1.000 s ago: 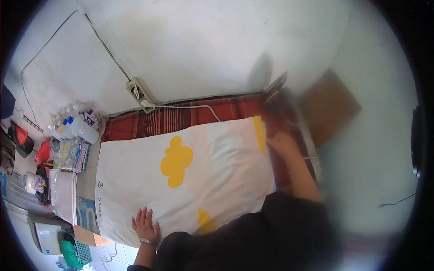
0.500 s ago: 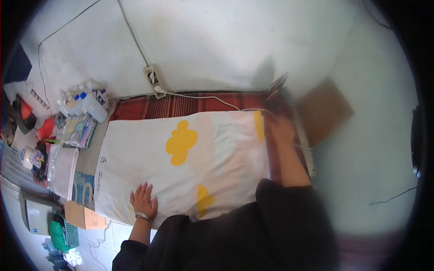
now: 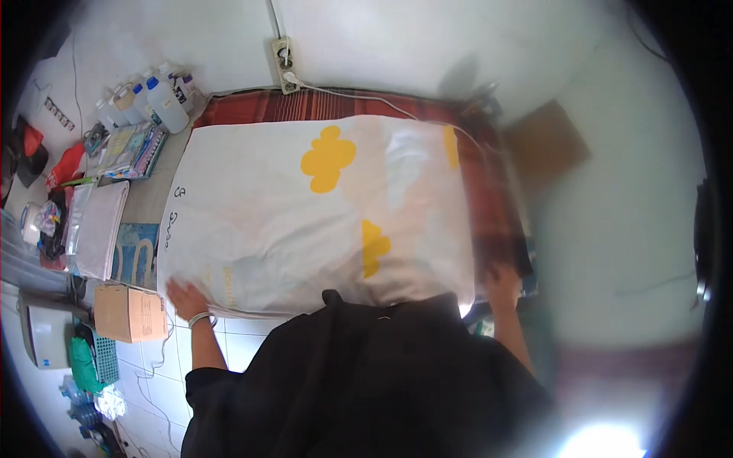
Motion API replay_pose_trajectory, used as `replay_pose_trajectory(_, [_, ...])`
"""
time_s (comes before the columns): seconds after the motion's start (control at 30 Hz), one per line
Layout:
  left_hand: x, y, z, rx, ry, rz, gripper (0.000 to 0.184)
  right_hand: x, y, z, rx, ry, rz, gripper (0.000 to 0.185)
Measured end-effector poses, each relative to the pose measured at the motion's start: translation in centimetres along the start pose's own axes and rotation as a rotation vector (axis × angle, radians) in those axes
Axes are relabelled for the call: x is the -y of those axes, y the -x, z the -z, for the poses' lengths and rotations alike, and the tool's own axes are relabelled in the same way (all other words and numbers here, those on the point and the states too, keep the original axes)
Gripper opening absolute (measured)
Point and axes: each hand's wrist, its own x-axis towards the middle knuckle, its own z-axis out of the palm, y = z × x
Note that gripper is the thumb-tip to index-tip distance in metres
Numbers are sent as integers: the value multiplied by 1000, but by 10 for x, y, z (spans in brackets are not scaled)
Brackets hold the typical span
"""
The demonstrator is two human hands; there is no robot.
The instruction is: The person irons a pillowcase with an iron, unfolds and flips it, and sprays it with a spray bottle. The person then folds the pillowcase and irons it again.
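A white and pale pink cloth with yellow cloud-like shapes lies spread over a red striped cloth, with soft wrinkles toward its front and right. My left hand touches the white cloth's front left corner, fingers stretched out, a bracelet on the wrist. Blurred by motion, my right hand is at the front right corner of the red cloth, beside the white cloth's right edge. Whether its fingers hold anything cannot be made out. A dark, blurred clothes iron stands at the far right corner, near the white cord.
A power strip hangs on the wall with a plug in it. Bottles, stacked packets and a folded cloth line the left side. A cardboard box is at the front left. A brown board leans at right.
My left hand has moved left to the cloth's front corner. My right hand has come from near the iron to the front right. The view has shifted, so the table appears higher.
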Motion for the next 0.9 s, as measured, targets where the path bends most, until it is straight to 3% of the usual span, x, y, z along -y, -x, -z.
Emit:
replay_pose_trajectory(0.03, [34,-3,-6,20,-19,54,62,4,16,7,-4,6,-22,31])
replay_pose_trajectory(0.1, [56,-3,7,9,243,190,67,27,42,25,-40,-247,-402,27])
replay_pose_trajectory(0.13, [85,-15,-15,-39,310,272,66,35,58,21,-44,-233,-451,28])
replay_pose_trajectory(0.17, [105,-27,-31,-23,319,245,66,29,72,5,110,-133,-512,31])
replay_pose_trajectory(0.2, [121,-37,-45,44,542,269,67,14,93,-26,160,-97,-356,33])
replay_pose_trajectory(0.23, [133,-41,-52,117,760,303,68,36,105,-30,218,-345,-487,33])
replay_pose_trajectory(0.3, [110,-49,-28,222,789,375,68,91,128,-29,250,-810,-813,44])
replay_pose_trajectory(0.33, [115,-54,-30,259,726,278,64,106,133,-38,166,-801,-841,43])
replay_pose_trajectory(0.4, [120,-59,-26,303,654,190,60,31,154,-144,22,-936,-420,36])
replay_pose_trajectory(0.47, [119,-65,-10,652,334,171,51,33,145,-153,12,-1093,-383,35])
replay_pose_trajectory(0.63, [103,-37,12,646,610,62,51,93,135,-102,146,-1416,-1035,31])
replay_pose_trajectory(0.7, [114,-40,4,609,707,82,52,114,142,-85,112,-1526,-1022,29])
replay_pose_trajectory(0.77, [128,-47,3,761,583,133,52,120,155,-73,21,-1566,-975,34])
replay_pose_trajectory(0.83, [131,-31,12,738,528,116,52,121,162,-59,102,-1558,-1053,39])
replay_pose_trajectory(0.9, [126,-16,34,715,475,87,53,119,176,-54,139,-1914,-990,44])
